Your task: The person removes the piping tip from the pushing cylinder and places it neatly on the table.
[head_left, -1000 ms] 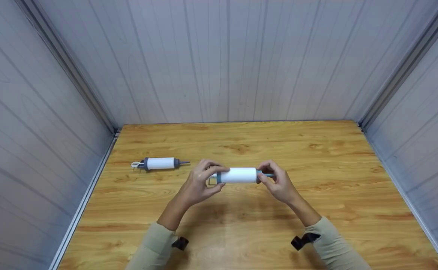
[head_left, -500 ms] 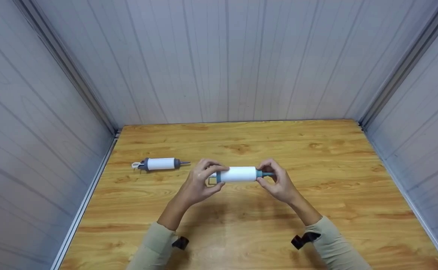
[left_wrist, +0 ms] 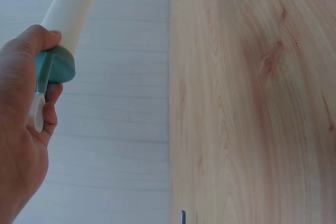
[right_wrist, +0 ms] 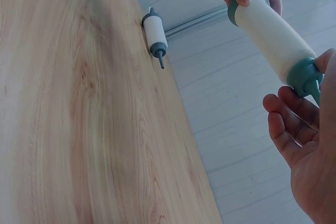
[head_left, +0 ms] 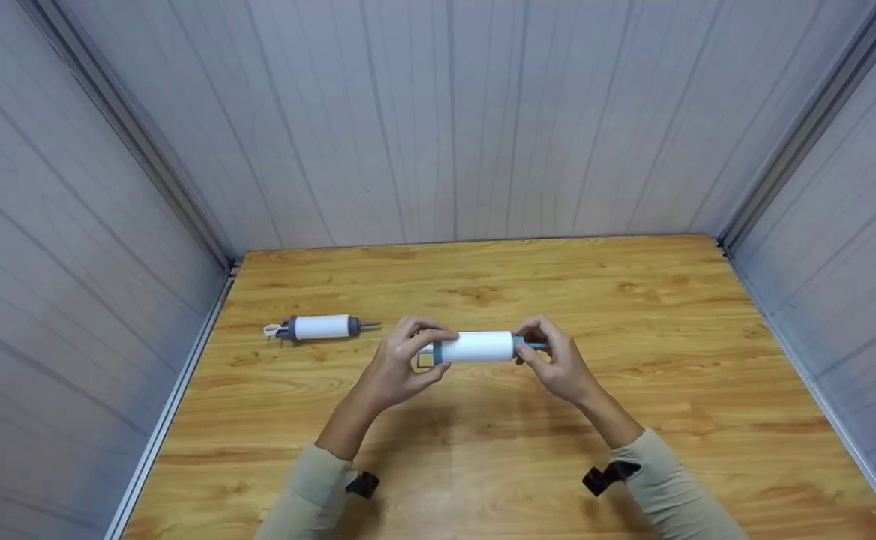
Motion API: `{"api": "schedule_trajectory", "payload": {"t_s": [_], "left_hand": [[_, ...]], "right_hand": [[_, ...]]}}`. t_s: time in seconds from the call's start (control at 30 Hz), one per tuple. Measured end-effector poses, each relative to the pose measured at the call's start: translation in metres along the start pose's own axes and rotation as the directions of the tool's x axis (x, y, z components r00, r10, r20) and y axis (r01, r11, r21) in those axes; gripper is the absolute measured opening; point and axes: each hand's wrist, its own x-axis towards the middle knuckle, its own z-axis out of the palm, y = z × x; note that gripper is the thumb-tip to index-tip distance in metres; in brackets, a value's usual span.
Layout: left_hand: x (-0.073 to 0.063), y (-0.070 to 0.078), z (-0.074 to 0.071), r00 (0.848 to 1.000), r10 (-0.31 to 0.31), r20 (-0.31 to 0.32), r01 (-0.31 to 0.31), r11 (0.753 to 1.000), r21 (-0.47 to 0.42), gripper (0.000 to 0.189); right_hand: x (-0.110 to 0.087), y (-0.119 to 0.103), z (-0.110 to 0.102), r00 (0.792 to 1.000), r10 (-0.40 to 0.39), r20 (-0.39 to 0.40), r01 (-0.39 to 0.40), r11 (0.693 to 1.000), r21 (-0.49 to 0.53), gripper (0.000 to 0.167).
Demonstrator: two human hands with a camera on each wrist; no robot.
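Note:
Above the table, both hands hold one icing syringe (head_left: 483,346) level. It has a white barrel, teal ends and a thin teal nozzle pointing right. My left hand (head_left: 402,364) grips the teal collar (left_wrist: 63,66) at the handle end, its thumb on the edge of the barrel. My right hand (head_left: 556,364) pinches the teal nozzle cap (right_wrist: 304,76) between thumb and fingers; the head view partly hides the cap. A second, similar syringe (head_left: 322,327) with dark grey-blue ends lies on the table to the left.
The wooden table (head_left: 468,457) ends at pale panel walls (head_left: 438,135) at the back and on both sides. Black wrist mounts (head_left: 364,484) sit at the sleeve cuffs.
The right thumb and fingers spread at the nozzle cap half a second ago and now lie over it again. The held syringe rises very slightly in view. The left hand keeps its grip.

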Motion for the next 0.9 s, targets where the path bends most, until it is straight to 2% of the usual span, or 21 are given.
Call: {"api": "schedule_trajectory", "payload": {"t_s": [0.3,0.77,0.9], "left_hand": [[-0.0031,-0.0024,0.0045,1.000,0.015,-0.017,-0.015,1.000,0.002,0.043],[0.0008,-0.0011,-0.0001,1.000,0.022,-0.011,-0.022,1.000,0.018,0.044],[0.0010,-0.0016,0.0008,1.000,0.023,-0.012,-0.023,1.000,0.011,0.044]], "right_hand": [[-0.0019,0.0018,0.0009,1.000,-0.016,-0.003,0.016,1.000,0.027,0.018],[-0.0021,0.0021,0.0003,0.996,-0.088,0.012,0.087,0.995,0.047,0.030],[-0.0018,0.0034,-0.0009,0.997,-0.078,0.014,0.077,0.996,0.035,0.031]]}}
